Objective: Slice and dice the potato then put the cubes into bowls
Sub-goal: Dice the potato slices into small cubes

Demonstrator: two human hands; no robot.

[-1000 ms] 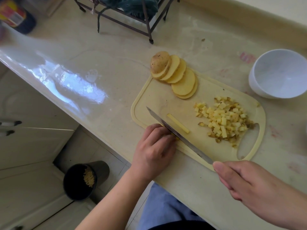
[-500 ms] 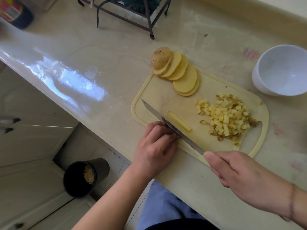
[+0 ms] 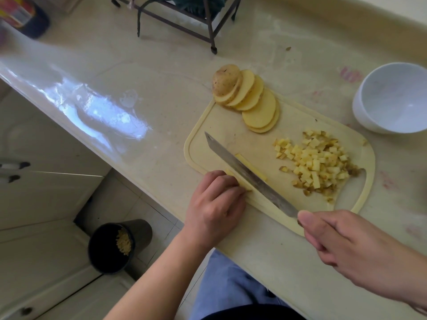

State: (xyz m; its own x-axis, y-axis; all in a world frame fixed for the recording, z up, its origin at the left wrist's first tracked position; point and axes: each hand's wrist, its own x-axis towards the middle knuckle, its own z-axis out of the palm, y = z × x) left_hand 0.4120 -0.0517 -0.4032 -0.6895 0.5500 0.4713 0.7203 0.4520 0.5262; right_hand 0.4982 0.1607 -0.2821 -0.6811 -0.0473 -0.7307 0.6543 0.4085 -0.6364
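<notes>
At the near edge of the cutting board (image 3: 231, 118), the left hand (image 3: 215, 205) lies knuckles up with its fingers curled down onto a potato slice, of which only a thin pale edge (image 3: 233, 175) shows past the fingertips, pinning it to the board. Just beside those fingertips runs the knife (image 3: 249, 175), its long blade slanting from the far left of the board toward the near right, the edge down against the slice; a cut potato strip (image 3: 250, 166) lies along the far side of the blade. The right hand (image 3: 351, 245) is wrapped tight around the knife's handle at the board's near right corner, thumb on top, so the handle itself is hidden. Farther right on the board sits a heap of potato cubes (image 3: 316, 165), some with bits of skin, next to the board's handle cut-out. At the far corner a fan of round potato slices (image 3: 254, 100) overlaps, capped by the skin-covered end piece (image 3: 225, 79), which hangs past the board's corner. Beyond the board, on the pale counter (image 3: 138, 88), a white bowl (image 3: 392, 98) stands to the right with nothing visible inside it, well apart from the cubes. Down on the floor to the left stands a dark bin (image 3: 115, 245) with pale scraps in it
</notes>
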